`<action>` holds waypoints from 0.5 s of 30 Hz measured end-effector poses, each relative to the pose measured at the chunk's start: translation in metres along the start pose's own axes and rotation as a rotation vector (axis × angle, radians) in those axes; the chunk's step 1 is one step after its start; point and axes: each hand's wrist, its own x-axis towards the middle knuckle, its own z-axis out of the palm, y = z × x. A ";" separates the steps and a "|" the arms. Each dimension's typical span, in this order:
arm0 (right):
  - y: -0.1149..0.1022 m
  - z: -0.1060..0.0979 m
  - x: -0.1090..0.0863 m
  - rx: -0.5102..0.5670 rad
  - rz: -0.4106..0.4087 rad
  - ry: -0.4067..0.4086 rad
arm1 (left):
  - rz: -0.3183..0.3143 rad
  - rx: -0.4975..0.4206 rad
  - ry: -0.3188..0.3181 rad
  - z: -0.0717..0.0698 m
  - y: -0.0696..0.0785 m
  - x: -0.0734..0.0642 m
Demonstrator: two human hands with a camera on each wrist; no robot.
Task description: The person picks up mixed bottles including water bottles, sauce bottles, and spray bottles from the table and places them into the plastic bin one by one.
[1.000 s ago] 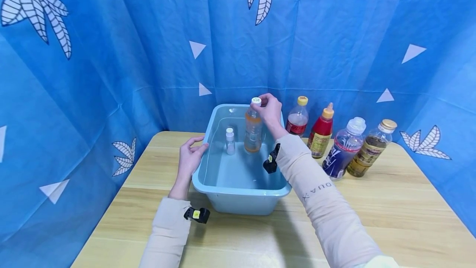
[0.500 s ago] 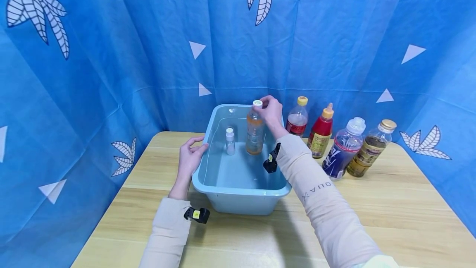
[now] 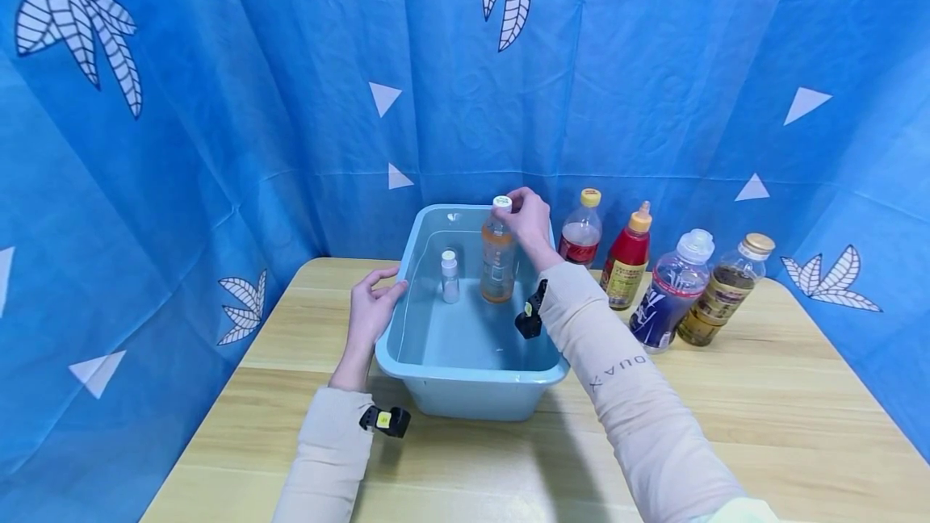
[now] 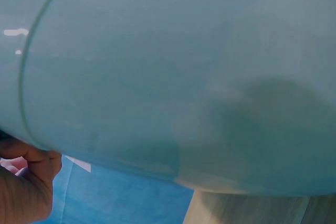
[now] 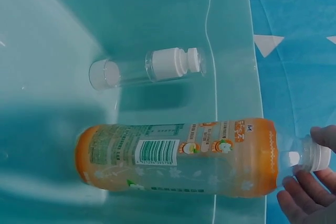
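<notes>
Orange bottle [image 3: 497, 261] is upright in the tub [image 3: 475, 400]. Your left hand [image 3: 369, 311] pinches the tub's rim [image 3: 472, 374]; right of it stands the vial [image 3: 450, 279]. Farther right, your right hand [image 3: 531, 219] pinches the bottle's cap [image 3: 502, 202]. Its plastic looks thin: probably light, slick, easily dented; the stiffer cap should be your best hold.

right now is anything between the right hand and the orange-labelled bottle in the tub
Nothing visible: the right hand holds the orange-labelled bottle by its white cap. The small clear bottle stands apart to its left, not between.
</notes>
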 end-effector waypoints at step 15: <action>-0.001 -0.002 -0.002 0.009 0.016 -0.024 | 0.013 0.001 0.000 -0.001 -0.001 0.001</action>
